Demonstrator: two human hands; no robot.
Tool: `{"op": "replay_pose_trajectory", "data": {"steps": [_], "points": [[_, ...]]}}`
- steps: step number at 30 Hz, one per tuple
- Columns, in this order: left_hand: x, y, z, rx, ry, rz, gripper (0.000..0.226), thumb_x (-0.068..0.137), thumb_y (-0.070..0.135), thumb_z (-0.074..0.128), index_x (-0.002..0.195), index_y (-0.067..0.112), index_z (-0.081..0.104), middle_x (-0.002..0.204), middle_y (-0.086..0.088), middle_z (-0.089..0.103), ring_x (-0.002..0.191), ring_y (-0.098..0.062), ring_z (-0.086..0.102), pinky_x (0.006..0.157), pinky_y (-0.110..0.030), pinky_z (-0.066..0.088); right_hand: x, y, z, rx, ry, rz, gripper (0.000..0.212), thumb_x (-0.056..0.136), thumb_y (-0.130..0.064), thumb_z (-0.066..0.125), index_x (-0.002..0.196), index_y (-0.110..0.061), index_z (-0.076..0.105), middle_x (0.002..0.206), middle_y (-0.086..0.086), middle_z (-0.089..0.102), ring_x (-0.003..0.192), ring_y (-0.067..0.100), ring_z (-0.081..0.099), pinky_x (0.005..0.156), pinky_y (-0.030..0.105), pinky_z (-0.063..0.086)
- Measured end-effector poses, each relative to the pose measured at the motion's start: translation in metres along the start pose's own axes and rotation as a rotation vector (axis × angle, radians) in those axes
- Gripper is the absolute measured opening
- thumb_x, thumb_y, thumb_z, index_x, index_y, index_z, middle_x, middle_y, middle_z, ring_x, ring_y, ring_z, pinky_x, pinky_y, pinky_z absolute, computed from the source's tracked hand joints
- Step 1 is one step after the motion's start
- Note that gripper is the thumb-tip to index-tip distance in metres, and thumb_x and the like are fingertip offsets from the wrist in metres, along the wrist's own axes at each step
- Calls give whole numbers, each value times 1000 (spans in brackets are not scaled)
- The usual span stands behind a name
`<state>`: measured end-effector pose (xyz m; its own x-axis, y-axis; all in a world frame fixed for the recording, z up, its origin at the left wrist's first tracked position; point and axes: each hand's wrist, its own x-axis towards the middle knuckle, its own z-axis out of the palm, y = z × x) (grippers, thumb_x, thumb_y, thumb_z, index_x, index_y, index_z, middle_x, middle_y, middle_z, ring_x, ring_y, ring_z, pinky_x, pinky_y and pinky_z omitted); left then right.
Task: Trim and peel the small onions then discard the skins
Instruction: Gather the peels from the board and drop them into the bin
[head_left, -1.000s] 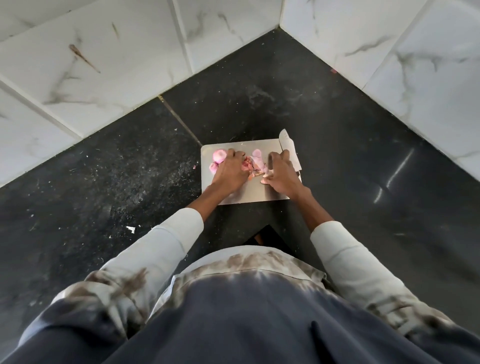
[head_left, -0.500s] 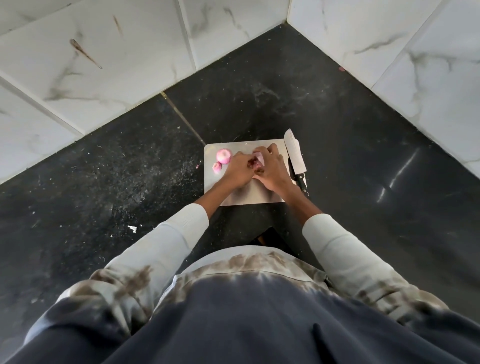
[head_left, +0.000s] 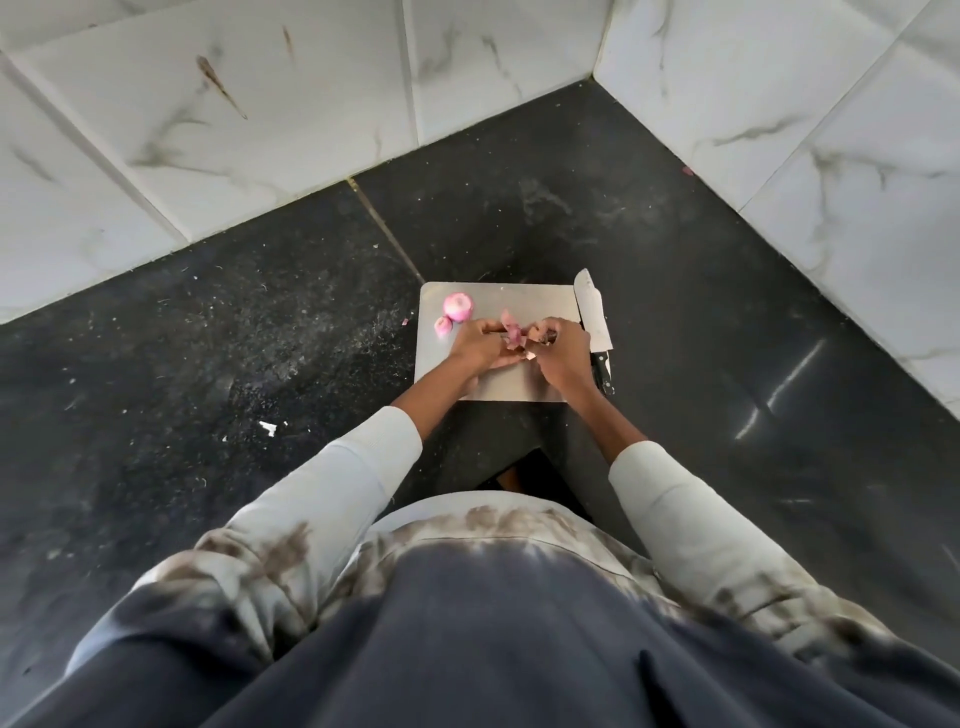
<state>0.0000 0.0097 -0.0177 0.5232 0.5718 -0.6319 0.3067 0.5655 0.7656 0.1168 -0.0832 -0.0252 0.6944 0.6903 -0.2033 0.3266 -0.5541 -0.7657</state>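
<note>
A pale cutting board (head_left: 519, 301) lies on the black counter. My left hand (head_left: 475, 345) and my right hand (head_left: 563, 351) meet over its middle, both closed on a bunch of pink onion skins (head_left: 514, 332) that sticks up between them. Whether an onion lies inside the bunch is hidden. Two peeled pink onions rest at the board's far left corner, a larger one (head_left: 458, 306) and a smaller one (head_left: 443, 326). A knife (head_left: 592, 317) with a black handle lies along the board's right edge, blade pointing away from me.
The black stone counter (head_left: 260, 364) runs into a corner of white marble-look wall tiles (head_left: 208, 130). Small white scraps (head_left: 267, 427) lie on the counter to the left. A tiny pink skin bit (head_left: 405, 322) sits just left of the board.
One second ago my hands were apart over scattered skins, the right by the knife. They came together at the board's middle and now hold the gathered skins. The knife lies flat beside the board.
</note>
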Motion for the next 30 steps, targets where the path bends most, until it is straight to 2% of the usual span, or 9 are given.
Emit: {"op": "replay_pose_trajectory", "data": {"steps": [4, 8, 12, 15, 18, 21, 23, 26, 30], "points": [[-14, -13, 2, -79, 61, -59, 18, 110, 3, 53, 118, -2, 68, 112, -20, 78, 96, -31, 80, 91, -42, 66, -22, 5, 1, 158, 0, 101, 6, 88, -15, 85, 89, -11, 80, 98, -5, 81, 92, 12, 74, 83, 30, 61], [-29, -22, -1, -98, 51, -54, 25, 112, 8, 50, 130, -1, 66, 113, -21, 79, 99, -33, 81, 87, -41, 67, -45, 4, -5, 416, 22, 237, 11, 92, -15, 82, 101, -8, 82, 98, -1, 81, 85, 15, 74, 70, 28, 62], [-40, -26, -5, 70, 142, 23, 14, 107, 3, 55, 117, 4, 64, 115, -20, 77, 97, -35, 80, 66, -29, 67, -62, 8, -11, 607, 5, 316, 26, 94, -13, 80, 117, -3, 78, 107, 11, 81, 90, 19, 77, 79, 31, 65], [-35, -30, -9, 333, 209, 165, 11, 102, 14, 67, 110, 9, 64, 111, -14, 76, 93, -30, 78, 82, -40, 67, -69, 3, -17, 759, 36, 369, 28, 94, -9, 78, 119, 3, 74, 102, 9, 79, 85, 14, 74, 78, 21, 61], [-24, -33, -12, 675, 231, 363, 42, 95, 31, 79, 128, 12, 59, 127, -7, 63, 110, -24, 65, 98, -40, 58, -71, -10, -25, 860, 57, 413, 14, 96, -6, 74, 109, -3, 76, 102, 4, 78, 89, 9, 75, 77, 17, 59], [-16, -31, -9, 930, 102, 500, 66, 92, 22, 82, 149, 14, 51, 146, -13, 49, 129, -33, 57, 112, -47, 50, -74, -18, -30, 917, 89, 428, 5, 94, -4, 75, 96, -9, 76, 101, 5, 78, 91, 11, 75, 84, 21, 60], [-14, -30, -9, 1043, 51, 579, 55, 92, 9, 81, 144, 11, 61, 140, -11, 54, 124, -33, 61, 106, -44, 55, -77, -21, -31, 950, 99, 426, 6, 94, -3, 75, 96, -8, 75, 101, 6, 77, 92, 12, 75, 91, 25, 59], [-10, -33, -12, 1092, 42, 655, 25, 94, 0, 75, 118, 8, 78, 120, -8, 65, 107, -27, 67, 93, -39, 62, -82, -19, -30, 979, 117, 431, 8, 93, -3, 75, 100, -7, 75, 103, 7, 77, 97, 16, 75, 107, 33, 55], [-6, -27, -17, 1076, 56, 673, 18, 96, -3, 69, 107, 7, 80, 111, -9, 72, 100, -25, 69, 91, -39, 62, -86, -17, -31, 1049, 148, 449, 11, 91, -4, 78, 102, -5, 76, 104, 8, 78, 104, 19, 74, 116, 38, 49]]}}
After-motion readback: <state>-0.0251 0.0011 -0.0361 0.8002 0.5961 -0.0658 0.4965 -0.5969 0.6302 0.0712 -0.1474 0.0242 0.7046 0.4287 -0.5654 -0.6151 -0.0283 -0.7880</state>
